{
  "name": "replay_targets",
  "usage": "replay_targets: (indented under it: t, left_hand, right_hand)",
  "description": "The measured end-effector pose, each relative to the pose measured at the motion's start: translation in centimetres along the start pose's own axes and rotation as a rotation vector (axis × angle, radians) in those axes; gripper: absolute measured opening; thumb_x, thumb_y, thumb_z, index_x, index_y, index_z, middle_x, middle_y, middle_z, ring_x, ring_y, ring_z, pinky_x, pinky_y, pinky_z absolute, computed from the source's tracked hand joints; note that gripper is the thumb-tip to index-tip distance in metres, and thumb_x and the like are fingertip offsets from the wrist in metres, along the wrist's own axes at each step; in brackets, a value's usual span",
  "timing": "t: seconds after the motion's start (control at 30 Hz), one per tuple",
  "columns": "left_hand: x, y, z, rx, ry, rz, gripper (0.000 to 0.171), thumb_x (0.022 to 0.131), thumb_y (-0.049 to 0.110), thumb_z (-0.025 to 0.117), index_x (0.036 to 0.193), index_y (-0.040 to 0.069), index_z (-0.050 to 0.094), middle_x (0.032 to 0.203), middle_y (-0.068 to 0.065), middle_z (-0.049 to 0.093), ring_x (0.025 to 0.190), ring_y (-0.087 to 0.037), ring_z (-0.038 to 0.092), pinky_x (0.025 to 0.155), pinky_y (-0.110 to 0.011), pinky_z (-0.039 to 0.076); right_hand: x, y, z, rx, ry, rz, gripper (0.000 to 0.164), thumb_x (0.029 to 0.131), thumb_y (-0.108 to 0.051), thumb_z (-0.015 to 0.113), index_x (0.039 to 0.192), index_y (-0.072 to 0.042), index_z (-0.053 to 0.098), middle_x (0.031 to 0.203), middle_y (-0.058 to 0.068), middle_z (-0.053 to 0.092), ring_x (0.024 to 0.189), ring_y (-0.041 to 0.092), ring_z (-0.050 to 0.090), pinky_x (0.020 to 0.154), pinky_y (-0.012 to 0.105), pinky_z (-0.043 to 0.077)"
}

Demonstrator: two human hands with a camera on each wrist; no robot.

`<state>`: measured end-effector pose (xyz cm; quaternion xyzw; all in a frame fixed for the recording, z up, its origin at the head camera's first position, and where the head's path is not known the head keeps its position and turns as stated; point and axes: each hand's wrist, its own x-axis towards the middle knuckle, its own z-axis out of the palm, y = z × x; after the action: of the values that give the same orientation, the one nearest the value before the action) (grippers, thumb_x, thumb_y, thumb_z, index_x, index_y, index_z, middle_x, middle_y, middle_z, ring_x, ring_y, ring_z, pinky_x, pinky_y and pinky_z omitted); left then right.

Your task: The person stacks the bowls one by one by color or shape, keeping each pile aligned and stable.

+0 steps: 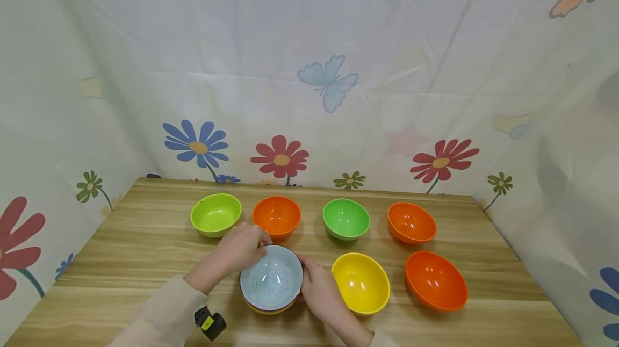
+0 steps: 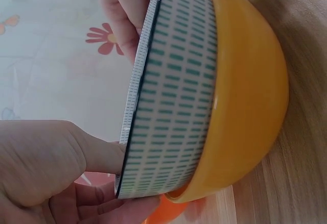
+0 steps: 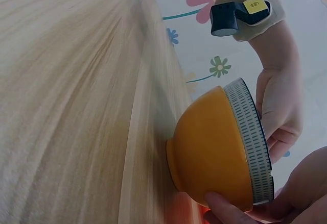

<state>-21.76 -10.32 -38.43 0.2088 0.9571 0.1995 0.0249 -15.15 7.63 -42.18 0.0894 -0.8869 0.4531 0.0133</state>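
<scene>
A pale blue-grey bowl (image 1: 271, 282) with a dark rim and green dashes outside sits nested in a yellow-orange bowl (image 2: 250, 91) on the table. My left hand (image 1: 244, 247) pinches the patterned bowl's far left rim, thumb inside and fingers outside. On the right side, my right hand (image 1: 320, 288) grips the patterned bowl by its rim. One of its fingers touches the yellow-orange bowl's outer wall in the right wrist view. The lower bowl is mostly hidden from above.
Behind stand a lime bowl (image 1: 216, 215), an orange bowl (image 1: 276, 217), a green bowl (image 1: 346, 219) and another orange bowl (image 1: 412, 223). A yellow bowl (image 1: 360, 284) and a red-orange bowl (image 1: 436, 281) stand to the right. A printed curtain (image 1: 271, 94) surrounds the wooden table (image 1: 121, 261).
</scene>
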Motion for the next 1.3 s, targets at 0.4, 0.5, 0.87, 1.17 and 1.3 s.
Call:
replay_targets:
  t: [0.4, 0.5, 0.87, 1.17, 1.3]
  left_hand:
    - [-0.09, -0.12, 0.13, 0.004, 0.001, -0.004, 0.012, 0.076, 0.01, 0.073, 0.088, 0.01, 0.074, 0.08, 0.0, 0.068, 0.069, -0.013, 0.056, 0.064, -0.027, 0.051]
    - [-0.08, -0.23, 0.19, 0.003, 0.005, 0.005, 0.012, 0.076, 0.01, 0.073, 0.088, 0.01, 0.074, 0.08, 0.0, 0.068, 0.069, -0.013, 0.056, 0.064, -0.027, 0.051]
    - [-0.1, -0.63, 0.18, -0.054, 0.002, 0.011, 0.012, 0.075, 0.008, 0.074, 0.087, 0.012, 0.075, 0.08, 0.0, 0.069, 0.066, -0.011, 0.054, 0.06, -0.023, 0.049]
    - [0.0, -0.62, 0.36, -0.049, -0.003, -0.043, 0.012, 0.075, 0.01, 0.075, 0.086, 0.015, 0.075, 0.077, 0.002, 0.068, 0.063, -0.012, 0.052, 0.056, -0.022, 0.046]
    - [0.04, -0.62, 0.48, -0.054, -0.006, -0.06, 0.012, 0.075, 0.011, 0.075, 0.086, 0.015, 0.075, 0.077, 0.003, 0.068, 0.063, -0.012, 0.052, 0.056, -0.022, 0.046]
  right_hand:
    - [0.06, 0.26, 0.3, 0.026, 0.009, 0.026, 0.031, 0.093, -0.002, 0.041, 0.119, -0.004, 0.057, 0.097, 0.014, 0.065, 0.051, 0.008, 0.053, 0.045, 0.019, 0.046]
    - [-0.06, 0.21, 0.25, -0.007, 0.021, 0.01, 0.031, 0.092, -0.002, 0.043, 0.119, -0.006, 0.058, 0.098, 0.013, 0.066, 0.056, 0.009, 0.054, 0.048, 0.02, 0.045]
    - [-0.21, 0.04, 0.13, -0.063, 0.061, -0.032, 0.03, 0.091, -0.002, 0.048, 0.117, -0.008, 0.059, 0.098, 0.01, 0.068, 0.073, 0.016, 0.059, 0.055, 0.022, 0.046]
    - [-0.14, 0.26, 0.34, -0.061, 0.066, -0.033, 0.028, 0.092, -0.004, 0.047, 0.117, -0.008, 0.059, 0.094, 0.009, 0.068, 0.073, 0.015, 0.059, 0.056, 0.022, 0.046]
    - [-0.07, 0.35, 0.43, -0.088, 0.076, -0.034, 0.027, 0.092, -0.004, 0.047, 0.116, -0.009, 0.06, 0.096, 0.008, 0.068, 0.076, 0.015, 0.06, 0.06, 0.024, 0.048]
